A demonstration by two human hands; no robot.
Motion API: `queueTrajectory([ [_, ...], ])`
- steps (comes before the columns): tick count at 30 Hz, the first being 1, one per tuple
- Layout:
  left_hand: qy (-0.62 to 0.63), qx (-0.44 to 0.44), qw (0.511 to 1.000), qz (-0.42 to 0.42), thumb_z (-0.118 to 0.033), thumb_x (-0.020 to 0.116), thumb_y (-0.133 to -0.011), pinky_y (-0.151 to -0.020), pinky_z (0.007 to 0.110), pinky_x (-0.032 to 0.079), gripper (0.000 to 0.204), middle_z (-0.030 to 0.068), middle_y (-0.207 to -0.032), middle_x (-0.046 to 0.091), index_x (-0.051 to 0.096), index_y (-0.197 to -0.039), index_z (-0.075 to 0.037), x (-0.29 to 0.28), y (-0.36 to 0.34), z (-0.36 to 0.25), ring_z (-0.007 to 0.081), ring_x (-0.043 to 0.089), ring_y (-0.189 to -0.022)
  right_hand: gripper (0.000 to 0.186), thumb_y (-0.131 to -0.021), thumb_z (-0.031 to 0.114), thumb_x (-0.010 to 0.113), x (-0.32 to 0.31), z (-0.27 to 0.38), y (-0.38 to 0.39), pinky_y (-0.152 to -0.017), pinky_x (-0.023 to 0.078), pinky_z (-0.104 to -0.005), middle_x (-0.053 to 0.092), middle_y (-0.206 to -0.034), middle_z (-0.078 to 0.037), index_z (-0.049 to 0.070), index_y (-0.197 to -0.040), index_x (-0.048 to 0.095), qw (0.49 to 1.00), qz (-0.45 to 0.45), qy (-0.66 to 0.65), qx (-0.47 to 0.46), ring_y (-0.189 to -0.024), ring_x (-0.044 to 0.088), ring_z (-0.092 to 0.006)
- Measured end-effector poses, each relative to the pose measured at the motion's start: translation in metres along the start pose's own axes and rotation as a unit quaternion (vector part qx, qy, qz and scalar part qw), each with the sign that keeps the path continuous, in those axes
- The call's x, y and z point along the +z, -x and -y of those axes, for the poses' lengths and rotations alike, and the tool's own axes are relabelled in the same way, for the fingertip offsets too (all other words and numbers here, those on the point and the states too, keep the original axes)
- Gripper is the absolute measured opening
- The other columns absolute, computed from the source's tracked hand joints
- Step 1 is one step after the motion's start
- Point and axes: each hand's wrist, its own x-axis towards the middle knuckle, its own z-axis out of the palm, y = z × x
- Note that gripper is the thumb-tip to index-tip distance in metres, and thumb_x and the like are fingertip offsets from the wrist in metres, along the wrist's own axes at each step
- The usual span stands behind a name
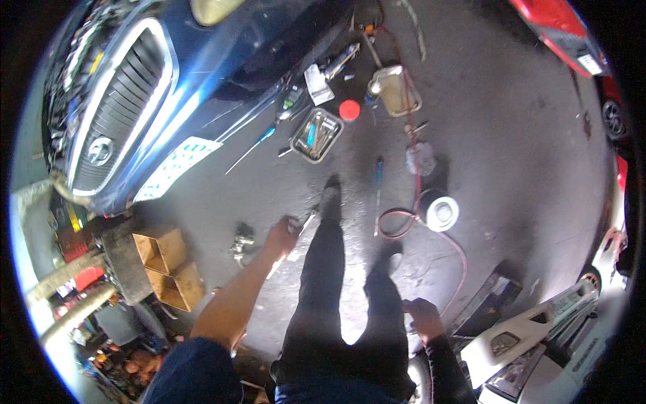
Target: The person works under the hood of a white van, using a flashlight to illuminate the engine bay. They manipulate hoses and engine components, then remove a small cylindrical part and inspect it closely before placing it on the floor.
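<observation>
Head view, looking straight down on a grey concrete floor point(511, 148). Landmark: the metal tool tray point(316, 135) lying beside the blue car's front bumper point(202, 74).

Left hand point(282, 234): arm stretched forward, below and slightly left of the tray, fingers clenched around a long metal tool point(304, 225) whose shaft runs up toward the person's leading foot point(330, 198). The tool's kind is too blurred to tell.

Right hand point(424, 315): well below and to the right of the tray, hanging by the right leg in a dark sleeve. Fingers look loosely curled; whether it grips anything cannot be told.

Around the tray: a red round lid point(349, 110) just to its right; a tan rectangular container point(397, 89) further right; a blue-handled screwdriver point(250, 149) to its left by the bumper; another blue-handled tool point(379, 172) lies below-right. A red hose point(412, 202) loops down from the container past a white round can point(441, 213). Two open cardboard boxes point(168, 266) sit far below-left of the tray, and a small metal part point(242, 244) lies between them and the left hand. White car body panels point(538, 330) lie at lower right.
</observation>
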Motion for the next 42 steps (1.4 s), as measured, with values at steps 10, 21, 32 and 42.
queueTrajectory([
  [10, -0.365, -0.018, 0.926, -0.097, -0.045, 0.068, -0.108, -0.122, 0.051, 0.048, 0.082, 0.0324, -0.157, 0.057, 0.038, -0.162, 0.008, -0.047, -0.464, 0.112, 0.0463, 0.06, -0.143, 0.028, -0.108, 0.032, 0.073, 0.091, -0.031, -0.118, -0.055, 0.051, -0.0337, 0.069, -0.082, -0.004, 0.006, -0.098, 0.073, 0.938, 0.044, -0.166, 0.301, -0.068, 0.065, -0.015],
  [21, -0.525, -0.042, 0.844, -0.099, -0.021, 0.059, -0.111, -0.104, 0.052, 0.062, 0.038, 0.014, -0.142, 0.065, 0.055, -0.148, -0.016, -0.032, -0.565, 0.115, 0.0387, 0.069, -0.126, 0.01, -0.089, 0.004, 0.066, 0.094, -0.081, -0.174, -0.07, 0.054, -0.0368, 0.062, -0.086, -0.008, 0.007, -0.098, 0.068, 0.959, 0.029, -0.113, 0.259, -0.079, 0.065, -0.023],
  [32, -0.303, -0.052, 0.949, -0.072, -0.038, 0.068, -0.106, -0.112, 0.055, 0.055, 0.055, 0.0256, -0.149, 0.064, 0.057, -0.151, -0.007, -0.039, -0.431, 0.131, 0.0455, 0.065, -0.135, 0.006, -0.103, 0.004, 0.058, 0.087, -0.071, -0.088, -0.06, 0.051, -0.0316, 0.059, -0.089, -0.004, 0.007, -0.103, 0.064, 0.903, -0.04, -0.388, 0.179, -0.074, 0.061, -0.0141],
  [42, -0.063, -0.139, 0.986, -0.069, -0.032, 0.057, -0.111, -0.105, 0.055, 0.056, 0.049, 0.0244, -0.142, 0.071, 0.059, -0.152, -0.006, 0.014, -0.621, 0.188, 0.0459, 0.072, -0.125, 0.008, -0.1, 0.001, 0.066, 0.132, -0.139, -0.031, -0.059, 0.05, -0.0264, 0.059, -0.092, -0.002, 0.007, -0.106, 0.065, 0.8, -0.145, -0.448, 0.371, -0.076, 0.059, -0.011],
])
